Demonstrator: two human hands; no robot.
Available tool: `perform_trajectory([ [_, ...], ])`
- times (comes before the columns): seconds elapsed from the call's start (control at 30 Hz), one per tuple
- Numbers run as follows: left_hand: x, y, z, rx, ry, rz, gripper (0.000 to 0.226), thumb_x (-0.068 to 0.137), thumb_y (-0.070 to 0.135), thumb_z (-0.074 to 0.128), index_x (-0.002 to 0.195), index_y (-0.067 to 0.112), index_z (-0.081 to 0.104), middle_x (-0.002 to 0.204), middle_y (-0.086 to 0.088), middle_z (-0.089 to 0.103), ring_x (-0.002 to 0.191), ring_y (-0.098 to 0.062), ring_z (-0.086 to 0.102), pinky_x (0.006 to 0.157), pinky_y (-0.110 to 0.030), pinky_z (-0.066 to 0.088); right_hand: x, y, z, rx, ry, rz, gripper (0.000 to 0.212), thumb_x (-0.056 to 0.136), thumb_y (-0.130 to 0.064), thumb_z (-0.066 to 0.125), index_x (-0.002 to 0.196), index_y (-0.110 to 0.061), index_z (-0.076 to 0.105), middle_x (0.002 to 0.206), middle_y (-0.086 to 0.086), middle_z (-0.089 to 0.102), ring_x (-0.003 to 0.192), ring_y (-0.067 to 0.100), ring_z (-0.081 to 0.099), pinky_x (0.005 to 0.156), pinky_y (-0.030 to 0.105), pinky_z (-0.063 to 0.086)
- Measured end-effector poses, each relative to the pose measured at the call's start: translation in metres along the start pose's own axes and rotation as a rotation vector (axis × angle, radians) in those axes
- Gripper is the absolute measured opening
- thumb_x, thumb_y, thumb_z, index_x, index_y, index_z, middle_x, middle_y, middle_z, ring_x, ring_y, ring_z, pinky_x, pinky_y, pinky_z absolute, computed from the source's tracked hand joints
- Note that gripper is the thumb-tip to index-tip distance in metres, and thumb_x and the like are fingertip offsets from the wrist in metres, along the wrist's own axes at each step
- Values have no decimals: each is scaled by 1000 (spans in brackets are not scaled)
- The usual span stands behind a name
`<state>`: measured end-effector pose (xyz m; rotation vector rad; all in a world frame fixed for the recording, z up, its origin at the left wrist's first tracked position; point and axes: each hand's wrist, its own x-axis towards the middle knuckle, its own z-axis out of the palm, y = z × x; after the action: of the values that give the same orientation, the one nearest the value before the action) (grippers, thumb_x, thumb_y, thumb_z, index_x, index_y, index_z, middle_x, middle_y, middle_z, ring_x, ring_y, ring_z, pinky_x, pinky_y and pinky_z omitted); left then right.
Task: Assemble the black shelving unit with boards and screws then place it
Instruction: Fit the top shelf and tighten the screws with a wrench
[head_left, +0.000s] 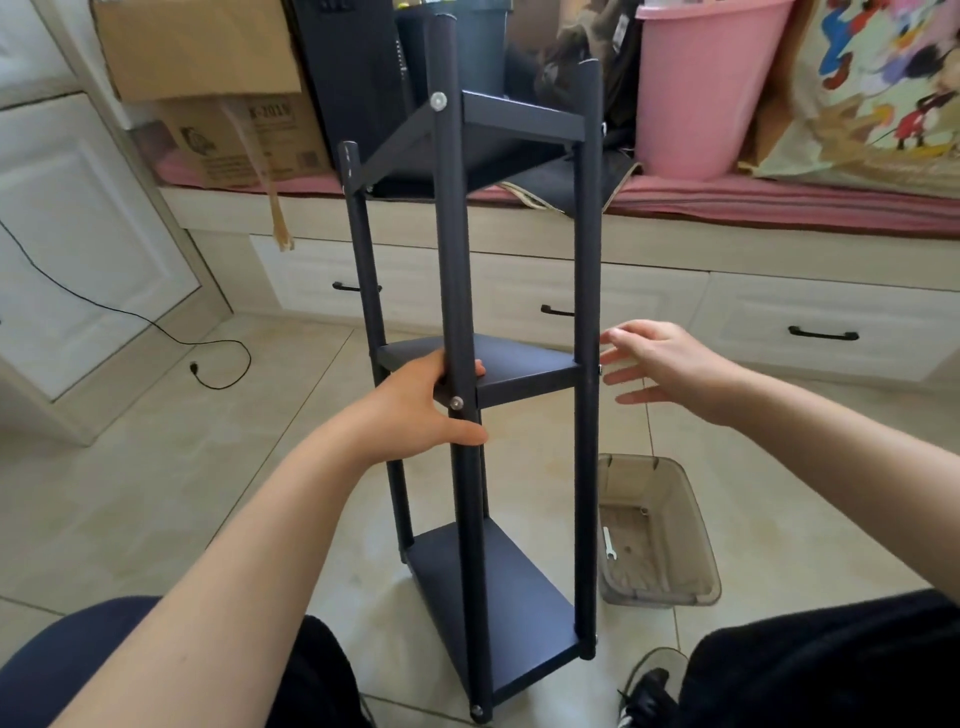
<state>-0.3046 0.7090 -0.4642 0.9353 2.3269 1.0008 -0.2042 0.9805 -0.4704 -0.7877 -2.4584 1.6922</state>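
The black shelving unit stands upright on the tiled floor in front of me, with three boards between round poles. Silver screw heads show on the near pole at the top board and the middle board. My left hand is wrapped around the near pole at the middle board. My right hand hovers with fingers spread just right of the right pole, at the same height, touching nothing that I can make out.
A clear plastic bin with a small wrench lies on the floor at the right. Behind stand drawers, a pink bucket and cardboard boxes. A black cable trails at left. My knees frame the bottom.
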Motion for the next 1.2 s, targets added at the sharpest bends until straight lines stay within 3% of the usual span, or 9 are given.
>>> perform_trajectory([
  [0.17,0,10,3,-98,40,0,28,88,47,69,113,42,57,102,32,59,84,35,47,64,7,36,-19,-6,12,-44,-47,-17,29,101,-35,51,129,-30,46,115,4,65,103,20,66,78,45,61],
  [0.33,1,14,3,-225,120,52,54,91,23,72,131,39,40,107,15,72,94,10,65,73,-10,54,-17,-18,22,27,-65,9,42,100,-18,55,134,-33,36,116,22,63,107,37,64,72,57,60],
  [0.4,1,12,0,-264,135,65,56,90,12,72,130,36,41,113,14,71,99,4,67,80,-20,58,-16,-19,24,45,-63,7,46,100,-16,55,137,-32,34,117,25,61,108,41,62,73,60,58],
  [0.5,-2,10,-5,-313,130,69,54,88,8,73,122,37,43,121,19,65,104,-1,67,81,-20,56,-13,-20,29,35,-44,-17,46,99,-16,57,137,-29,34,115,23,61,106,41,62,71,59,59],
  [0.63,-4,6,-7,-293,159,81,51,89,10,74,120,36,43,126,25,58,105,-2,67,84,-23,55,-9,-20,36,12,-4,-65,43,99,-17,58,135,-25,37,114,15,63,103,35,62,68,57,60],
  [0.73,-5,-1,0,-259,220,64,55,87,14,76,123,39,43,118,18,61,101,-6,68,83,-26,55,-5,-20,43,18,27,-99,29,99,-17,57,122,-24,40,116,11,64,101,32,62,67,54,61],
  [0.87,-7,-10,16,-183,317,63,62,87,17,76,132,39,38,102,15,62,94,-1,65,68,-11,51,3,-18,55,-18,48,-135,24,101,-19,53,119,-23,39,116,9,64,107,33,61,78,53,59],
  [1.03,-7,-18,25,-160,351,27,51,90,19,72,122,35,36,124,22,59,113,-6,62,88,-31,55,16,-15,68,-48,58,-180,25,101,-16,52,121,-25,38,114,0,66,107,23,61,92,53,54],
  [1.2,-12,-17,32,-114,321,24,39,96,27,64,114,40,33,110,18,68,102,0,64,85,-27,53,25,-7,72,-78,101,-227,28,101,-15,52,122,-28,38,112,0,62,104,23,60,92,49,54],
])
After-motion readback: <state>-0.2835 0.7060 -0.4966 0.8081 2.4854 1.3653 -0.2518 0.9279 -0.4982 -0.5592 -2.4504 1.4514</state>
